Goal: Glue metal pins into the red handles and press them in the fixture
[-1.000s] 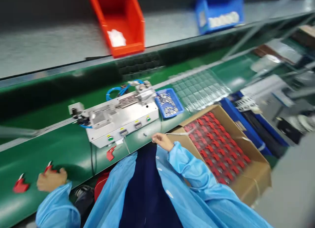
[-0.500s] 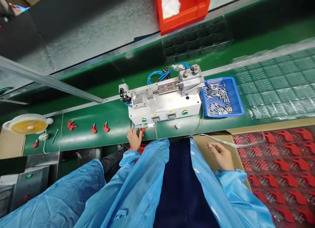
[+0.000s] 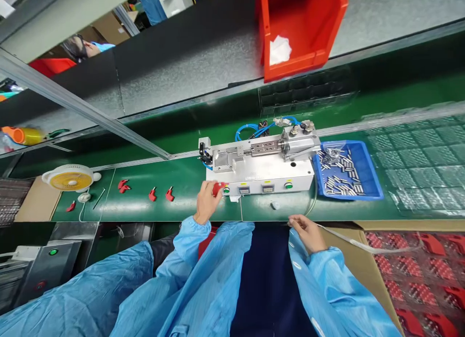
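Note:
My left hand [image 3: 207, 201] is closed on a small red plastic part [image 3: 217, 188], held just in front of the left end of a silver benchtop machine [image 3: 259, 166] on the green belt [image 3: 181, 201]. My right hand [image 3: 307, 231] rests at the belt's near edge, by the corner of a cardboard box [image 3: 358, 259]; its fingers are curled near a clear plastic strip, and I cannot make out a grip. Several more red parts [image 3: 152, 194] lie on the belt to the left.
A blue tray [image 3: 374, 182] of small metal pins sits right of the machine, with clear blister sheets [image 3: 417, 152] beyond. The box holds trays of red parts [image 3: 421, 269]. A red bin [image 3: 301, 26] stands on the shelf. A small yellow fan [image 3: 69, 178] is at left.
The view shifted slightly left. My left hand lifted the red part from the belt edge up toward the machine's front. My right hand moved left along the box edge.

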A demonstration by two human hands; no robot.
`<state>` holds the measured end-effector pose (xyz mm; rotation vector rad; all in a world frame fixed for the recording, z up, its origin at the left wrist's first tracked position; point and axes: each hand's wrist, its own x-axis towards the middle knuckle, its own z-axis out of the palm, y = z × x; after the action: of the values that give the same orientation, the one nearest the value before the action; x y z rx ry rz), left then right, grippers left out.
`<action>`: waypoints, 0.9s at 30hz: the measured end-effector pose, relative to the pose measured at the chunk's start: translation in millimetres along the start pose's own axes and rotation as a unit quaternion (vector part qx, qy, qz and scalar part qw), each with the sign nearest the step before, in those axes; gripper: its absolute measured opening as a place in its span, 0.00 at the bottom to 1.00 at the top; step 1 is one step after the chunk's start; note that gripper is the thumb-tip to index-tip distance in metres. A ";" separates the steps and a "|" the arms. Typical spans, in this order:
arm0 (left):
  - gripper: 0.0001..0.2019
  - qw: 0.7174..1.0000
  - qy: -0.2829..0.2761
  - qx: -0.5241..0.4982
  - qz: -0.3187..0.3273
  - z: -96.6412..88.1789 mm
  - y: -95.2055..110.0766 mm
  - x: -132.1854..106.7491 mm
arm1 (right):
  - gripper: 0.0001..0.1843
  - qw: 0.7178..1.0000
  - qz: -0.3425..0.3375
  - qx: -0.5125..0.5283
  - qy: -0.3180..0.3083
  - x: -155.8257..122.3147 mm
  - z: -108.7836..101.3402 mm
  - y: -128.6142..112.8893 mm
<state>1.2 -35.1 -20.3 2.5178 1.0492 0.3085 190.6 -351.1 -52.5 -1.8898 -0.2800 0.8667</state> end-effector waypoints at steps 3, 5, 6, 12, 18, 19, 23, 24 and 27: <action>0.17 0.999 0.048 0.018 0.011 -14.2 20.0 58.0 | 0.22 1.000 -0.010 0.008 -0.005 -0.4 5.0 -4.6; 0.17 0.998 0.031 0.047 0.006 -17.1 32.9 92.1 | 0.24 1.000 -0.022 0.010 0.002 -1.9 5.6 -6.5; 0.16 0.998 0.016 0.060 0.004 -17.1 38.5 105.1 | 0.25 1.000 -0.026 0.013 0.009 -3.0 4.9 -6.6; 0.14 0.997 -0.009 0.074 0.007 -10.8 49.7 122.4 | 0.32 0.997 -0.017 0.049 0.062 -13.6 -1.9 1.4; 0.17 0.997 0.045 0.023 0.058 5.5 36.5 88.3 | 0.31 0.997 -0.031 0.026 0.068 -7.7 -5.0 -5.8; 0.19 0.997 0.050 0.012 0.064 8.6 34.3 83.4 | 0.29 0.997 -0.041 0.015 0.066 -2.6 -5.5 -10.5; 0.21 0.995 0.058 -0.034 0.076 16.4 25.0 65.7 | 0.18 0.990 -0.101 -0.081 0.060 26.8 0.2 -40.7; 0.19 0.995 0.058 -0.042 0.072 18.2 22.5 59.2 | 0.16 0.985 -0.113 -0.115 0.062 34.9 4.4 -49.6; 0.12 0.996 0.043 -0.066 0.044 27.6 15.7 30.3 | 0.16 0.959 -0.142 -0.227 0.095 55.9 19.7 -72.3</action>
<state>41.7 -30.9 -36.6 2.4539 0.9181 0.4981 230.1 -272.9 -19.8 -2.2657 -0.6580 0.4428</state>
